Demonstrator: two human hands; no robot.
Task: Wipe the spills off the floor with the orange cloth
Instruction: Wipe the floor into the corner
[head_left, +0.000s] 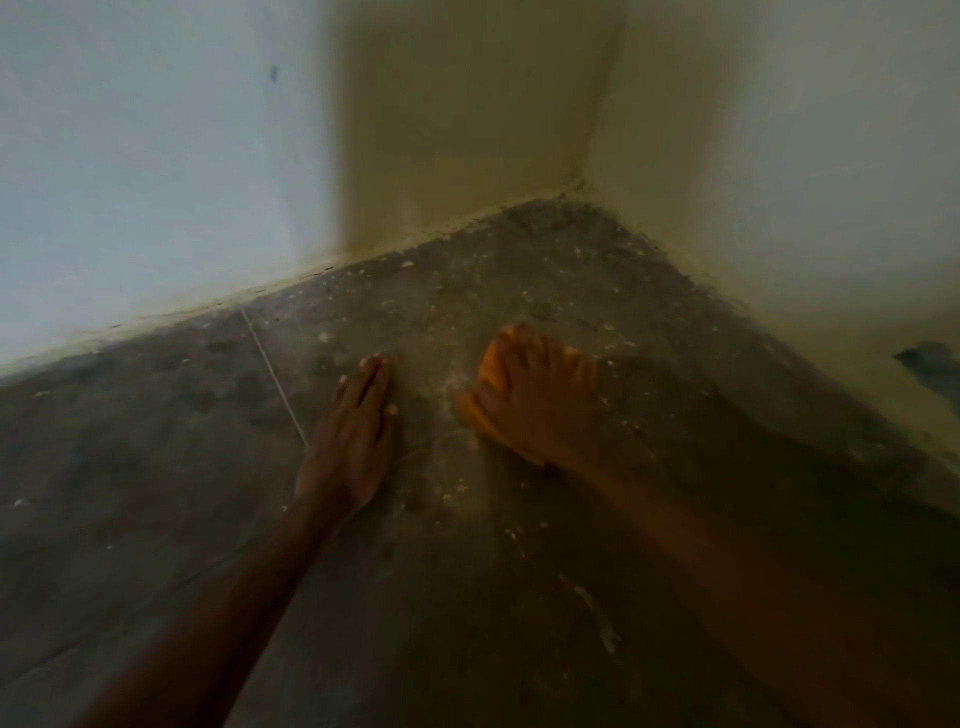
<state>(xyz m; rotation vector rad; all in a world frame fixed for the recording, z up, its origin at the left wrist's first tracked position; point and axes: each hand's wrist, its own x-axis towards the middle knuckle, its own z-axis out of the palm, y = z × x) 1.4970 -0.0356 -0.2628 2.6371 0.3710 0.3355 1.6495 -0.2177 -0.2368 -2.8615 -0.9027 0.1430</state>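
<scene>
On the grey concrete floor (156, 467) near the wall corner (579, 184), the right hand (535, 400), blurred, lies spread flat atop the orange cloth (485, 415), pressing it down, cloth edges showing at its left side. Left hand (358, 431) rests flat, fingers together, holding nothing, just beside the cloth. Pale crumbs (613, 327) dot the floor around both.

- Left hand (353, 441): bare, no ring, watch or glove; short pale nails show on the fingers.
- Right hand (535, 400): bare too, its outline smeared by blur.
- Both forearms bare, no sleeve in view down to the frame's lower edge.
</scene>
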